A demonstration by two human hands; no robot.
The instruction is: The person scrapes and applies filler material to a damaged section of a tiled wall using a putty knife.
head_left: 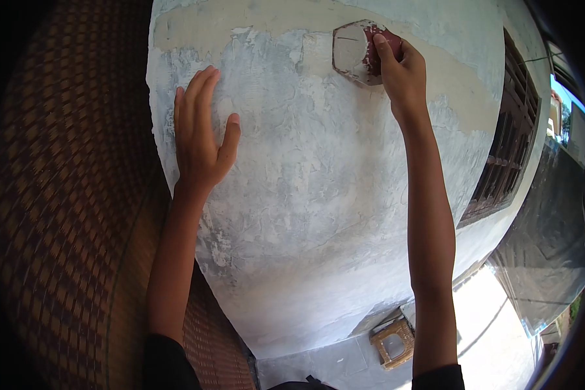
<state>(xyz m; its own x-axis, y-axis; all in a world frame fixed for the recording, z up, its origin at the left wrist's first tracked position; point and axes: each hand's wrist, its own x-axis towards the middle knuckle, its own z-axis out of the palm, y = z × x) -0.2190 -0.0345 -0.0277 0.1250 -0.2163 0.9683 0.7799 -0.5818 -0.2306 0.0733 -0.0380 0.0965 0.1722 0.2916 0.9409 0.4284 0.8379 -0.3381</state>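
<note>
My right hand grips a flat, reddish-brown putty spreader with angled corners, high on the wall. White putty coats much of the spreader's face, and my thumb presses over its bare part. Left of it, my left hand is raised with fingers stretched out and thumb apart, holding nothing, close to the wall's left edge. Both hands are in front of a white wall with patchy, uneven putty; a smoother cream band runs along its top.
Brown woven matting stands along the left side. A dark wooden window is set in the wall at right, with dark plastic sheeting beyond it. Below, a tan stool stands on the grey floor near the wall's foot.
</note>
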